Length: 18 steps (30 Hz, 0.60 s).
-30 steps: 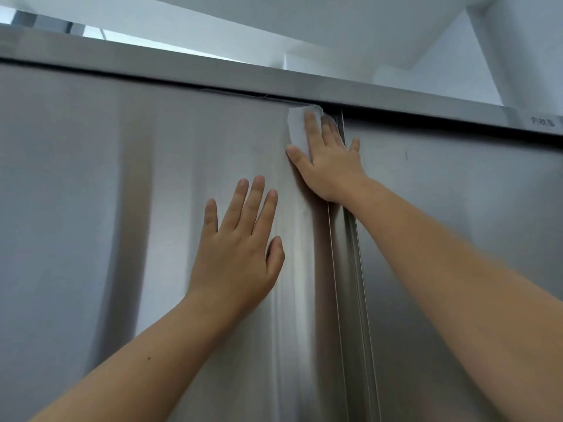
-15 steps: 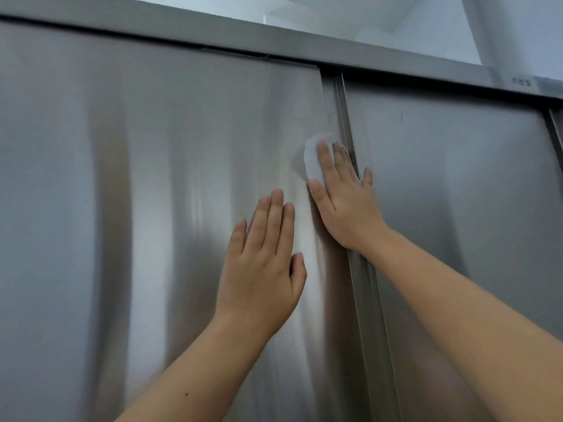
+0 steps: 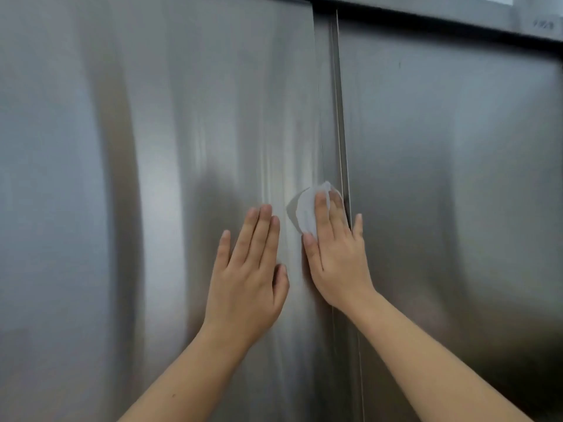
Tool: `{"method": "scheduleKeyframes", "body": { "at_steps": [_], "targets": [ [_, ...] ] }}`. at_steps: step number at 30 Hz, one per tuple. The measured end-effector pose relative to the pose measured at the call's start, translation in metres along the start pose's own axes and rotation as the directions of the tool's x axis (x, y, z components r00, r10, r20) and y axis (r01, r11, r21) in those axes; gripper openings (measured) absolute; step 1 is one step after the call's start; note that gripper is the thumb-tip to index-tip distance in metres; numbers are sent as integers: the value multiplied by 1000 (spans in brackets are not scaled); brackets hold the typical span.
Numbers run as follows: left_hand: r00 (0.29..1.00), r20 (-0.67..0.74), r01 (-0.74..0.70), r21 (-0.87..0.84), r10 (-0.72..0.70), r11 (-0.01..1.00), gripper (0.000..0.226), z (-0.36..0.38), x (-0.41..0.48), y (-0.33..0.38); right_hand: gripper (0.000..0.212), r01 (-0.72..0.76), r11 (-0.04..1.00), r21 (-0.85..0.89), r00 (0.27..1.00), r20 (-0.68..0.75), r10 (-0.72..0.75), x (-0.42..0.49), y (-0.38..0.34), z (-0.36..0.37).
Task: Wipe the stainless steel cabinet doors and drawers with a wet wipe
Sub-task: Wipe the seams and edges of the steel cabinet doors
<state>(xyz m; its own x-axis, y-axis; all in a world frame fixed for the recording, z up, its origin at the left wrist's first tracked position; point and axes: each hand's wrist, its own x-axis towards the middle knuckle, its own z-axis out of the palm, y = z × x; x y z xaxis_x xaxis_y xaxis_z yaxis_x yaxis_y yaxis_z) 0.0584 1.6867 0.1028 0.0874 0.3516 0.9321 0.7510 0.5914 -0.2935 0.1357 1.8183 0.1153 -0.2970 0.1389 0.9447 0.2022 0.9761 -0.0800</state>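
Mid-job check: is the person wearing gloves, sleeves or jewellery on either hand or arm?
No. The left hand and right hand are bare: no gloves, rings or watch. The left forearm and right forearm are uncovered to the frame's edge; no sleeve shows.

Two brushed stainless steel doors, upright, side by side: left door (image 3: 152,147), right door (image 3: 457,178), narrow vertical seam (image 3: 339,102) between. Steel rail (image 3: 426,10) runs across above. On the left door: left hand (image 3: 246,278) flat, fingers straight. Just beside it, at the seam edge, white wet wipe (image 3: 306,208) pressed under the straight fingers of right hand (image 3: 338,263), little finger past the seam.
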Motion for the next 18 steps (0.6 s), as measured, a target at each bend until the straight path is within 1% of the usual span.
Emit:
{"method": "scheduleKeyframes", "body": {
  "at_steps": [3,5,10,12,16,18],
  "targets": [
    [998,55,0,17,-1,1000,59,-7,-13,15,58,3,999,49,1000,18,-4,-29,4,3],
    [997,83,-1,27,-1,1000,58,-13,-24,25,58,33,997,66,999,39,-35,-42,8,2],
    [990,130,46,37,-50,998,58,-34,-53,44,59,80,993,90,994,61,-85,-62,14,-7],
    [988,137,69,52,-75,996,57,-44,-64,49,58,89,991,104,994,58,-95,-70,9,-12],
    [978,159,126,68,-135,990,56,-65,-84,55,56,161,980,119,985,46,-167,-86,-6,-21],
    [973,170,147,75,-158,986,56,-76,-93,56,55,161,976,148,984,54,-170,-95,-16,-23]
  ]
}}
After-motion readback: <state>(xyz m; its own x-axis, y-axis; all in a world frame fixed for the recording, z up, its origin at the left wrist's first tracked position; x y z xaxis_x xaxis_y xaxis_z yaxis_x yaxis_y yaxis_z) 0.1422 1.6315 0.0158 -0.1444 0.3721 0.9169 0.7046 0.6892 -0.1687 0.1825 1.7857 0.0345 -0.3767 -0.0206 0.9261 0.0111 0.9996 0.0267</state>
